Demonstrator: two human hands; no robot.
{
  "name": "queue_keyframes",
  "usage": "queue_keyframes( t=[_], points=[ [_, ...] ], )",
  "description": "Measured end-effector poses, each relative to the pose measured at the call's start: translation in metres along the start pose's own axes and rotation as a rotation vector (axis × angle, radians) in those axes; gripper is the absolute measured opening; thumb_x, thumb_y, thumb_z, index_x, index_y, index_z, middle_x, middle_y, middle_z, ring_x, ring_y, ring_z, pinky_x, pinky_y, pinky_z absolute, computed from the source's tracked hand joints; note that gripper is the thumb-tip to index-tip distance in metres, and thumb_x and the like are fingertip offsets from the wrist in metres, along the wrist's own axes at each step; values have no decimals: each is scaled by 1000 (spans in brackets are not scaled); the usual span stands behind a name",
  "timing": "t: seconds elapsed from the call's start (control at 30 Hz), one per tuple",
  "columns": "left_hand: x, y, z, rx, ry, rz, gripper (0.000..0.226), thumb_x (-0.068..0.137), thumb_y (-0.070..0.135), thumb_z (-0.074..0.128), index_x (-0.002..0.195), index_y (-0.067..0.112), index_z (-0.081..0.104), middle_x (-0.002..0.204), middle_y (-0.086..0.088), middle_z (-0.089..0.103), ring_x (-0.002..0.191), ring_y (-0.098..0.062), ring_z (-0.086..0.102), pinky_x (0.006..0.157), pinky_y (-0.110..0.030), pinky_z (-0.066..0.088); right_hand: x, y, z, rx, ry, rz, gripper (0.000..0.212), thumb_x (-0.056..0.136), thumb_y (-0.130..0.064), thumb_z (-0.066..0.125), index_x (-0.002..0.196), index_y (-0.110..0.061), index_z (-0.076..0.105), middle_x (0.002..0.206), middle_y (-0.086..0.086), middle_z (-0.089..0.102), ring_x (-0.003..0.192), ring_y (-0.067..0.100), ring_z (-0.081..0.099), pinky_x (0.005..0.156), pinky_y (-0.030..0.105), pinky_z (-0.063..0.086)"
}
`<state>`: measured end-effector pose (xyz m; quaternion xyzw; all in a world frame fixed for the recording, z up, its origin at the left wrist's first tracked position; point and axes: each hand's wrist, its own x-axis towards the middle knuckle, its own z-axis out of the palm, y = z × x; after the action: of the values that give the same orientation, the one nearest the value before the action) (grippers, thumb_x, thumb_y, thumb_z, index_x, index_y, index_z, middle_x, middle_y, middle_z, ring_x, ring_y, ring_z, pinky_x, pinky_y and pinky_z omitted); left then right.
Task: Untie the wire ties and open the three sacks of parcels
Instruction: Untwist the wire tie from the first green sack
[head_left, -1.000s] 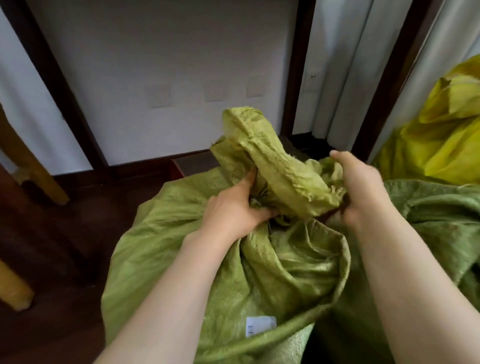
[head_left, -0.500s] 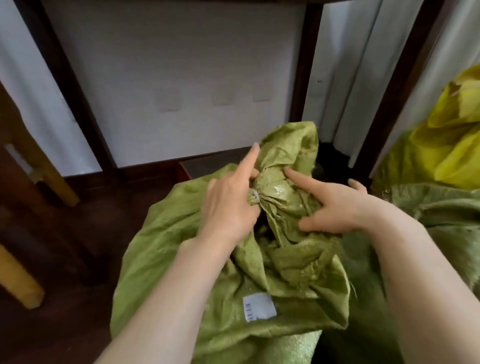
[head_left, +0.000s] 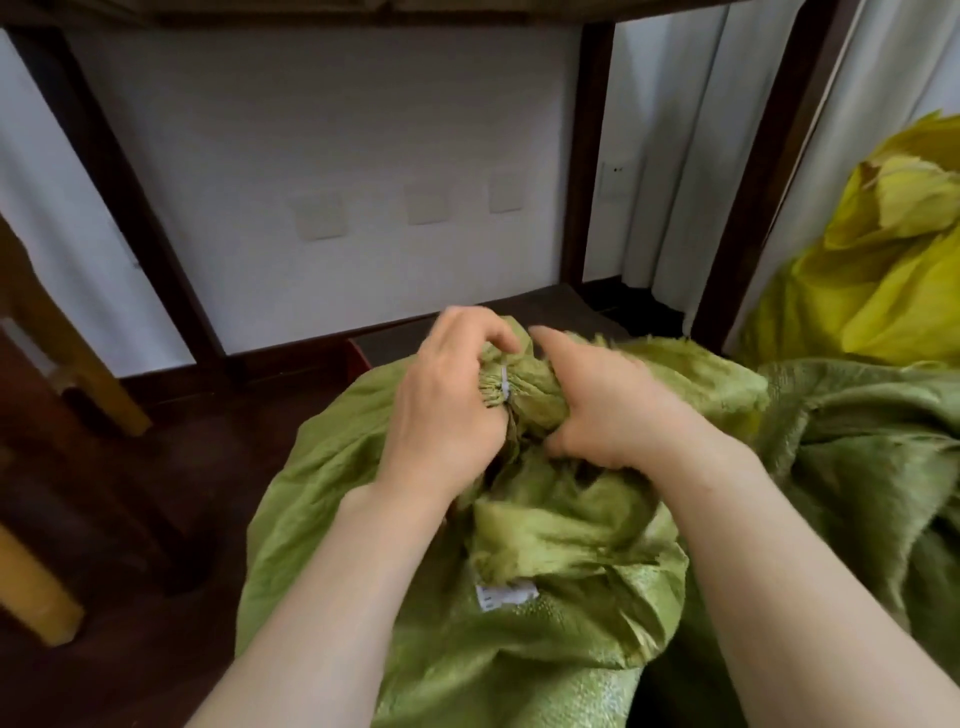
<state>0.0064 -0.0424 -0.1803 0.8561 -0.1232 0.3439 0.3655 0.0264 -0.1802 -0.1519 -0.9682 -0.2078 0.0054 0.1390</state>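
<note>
On the dark wooden floor (head_left: 156, 493), just in front of a white wall (head_left: 337, 156), a light green woven sack (head_left: 441, 649) stands with its mouth bunched into a gathered neck (head_left: 530, 402). A pale wire tie (head_left: 505, 387) circles that neck, cinching the fabric into tight pleats. The left hand (head_left: 447, 410) wraps the neck from the left, fingers curled over the top with their tips right at the tie. The right hand (head_left: 608, 410) grips the bunched fabric on the other side of the tie, thumb underneath and fingers curved over it. A white label (head_left: 506, 595) lies on the sack below the hands. Touching it on the right is a darker green sack (head_left: 857, 467), and beyond that a yellow sack (head_left: 872, 291) sits against pale curtains (head_left: 675, 156). A yellow wooden leg (head_left: 31, 587) shows at the left edge.
</note>
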Motion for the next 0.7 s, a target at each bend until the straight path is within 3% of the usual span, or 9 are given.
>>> queue_keyframes(
  t=[0.07, 0.13, 0.2, 0.27, 0.37, 0.43, 0.5, 0.6, 0.7],
  points=[
    [3, 3, -7, 62, -35, -104, 45, 64, -1, 68, 97, 25, 53, 93, 18, 46, 90, -4, 48, 74, -10, 36, 5, 5, 6, 47, 274, -30, 75, 72, 2, 57, 138, -25, 34, 118, 6, 62, 109, 30, 57, 89, 41, 48],
    [6, 6, -13, 118, -132, -184, 48, 64, 16, 72, 106, 31, 53, 92, 20, 52, 97, -11, 54, 84, -25, 42, 6, 6, 9, 89, 568, -92, 63, 65, 12, 52, 120, -20, 53, 100, 7, 65, 95, 30, 57, 80, 37, 47],
    [9, 8, -21, 48, -280, -217, 60, 59, 28, 73, 115, 39, 52, 100, 20, 62, 101, -10, 59, 89, -34, 47, 5, 6, 13, 109, 803, -179, 58, 54, 18, 53, 103, -12, 62, 90, 7, 66, 90, 27, 53, 84, 31, 38],
    [12, 5, -26, -26, -431, -248, 68, 55, 44, 73, 119, 43, 53, 109, 20, 64, 104, -5, 60, 92, -34, 49, 5, 8, 18, 59, 887, -191, 58, 51, 18, 54, 101, -9, 63, 91, 5, 66, 94, 23, 48, 98, 30, 28],
    [9, -1, -25, -28, -476, -312, 65, 53, 59, 69, 113, 35, 64, 107, 12, 68, 102, -8, 63, 94, -36, 49, 0, 7, 13, -61, 482, -28, 80, 63, 3, 62, 137, -18, 38, 129, 5, 48, 127, 25, 35, 116, 38, 2],
    [5, -4, -22, -17, -436, -349, 52, 57, 61, 67, 100, 32, 68, 97, 10, 71, 95, -11, 65, 90, -36, 50, -8, 1, 5, -75, 188, -7, 107, 66, -16, 65, 149, -24, -2, 153, 8, 9, 144, 25, -1, 116, 46, -14],
    [7, -4, -22, -96, -410, -400, 29, 69, 51, 71, 84, 26, 66, 83, 8, 69, 81, -10, 63, 82, -32, 50, -17, -13, -2, -48, 158, -152, 120, 63, -30, 67, 146, -33, -19, 156, 4, -18, 143, 21, -22, 114, 47, -18],
    [11, 2, -28, -378, -398, -509, 20, 85, 28, 66, 76, 11, 63, 73, -1, 63, 72, -13, 57, 74, -34, 47, -20, -26, 0, -53, 156, -260, 131, 58, -49, 78, 146, -35, -18, 157, -6, -6, 145, 16, -15, 114, 47, -17],
    [8, 8, -31, -439, -442, -577, 24, 87, 26, 61, 74, 7, 64, 70, -6, 63, 67, -14, 58, 67, -30, 46, -14, -20, 6, 46, 103, -229, 135, 48, -57, 82, 148, -37, -7, 152, -12, 17, 144, 13, 4, 115, 49, -13]
  ],
)
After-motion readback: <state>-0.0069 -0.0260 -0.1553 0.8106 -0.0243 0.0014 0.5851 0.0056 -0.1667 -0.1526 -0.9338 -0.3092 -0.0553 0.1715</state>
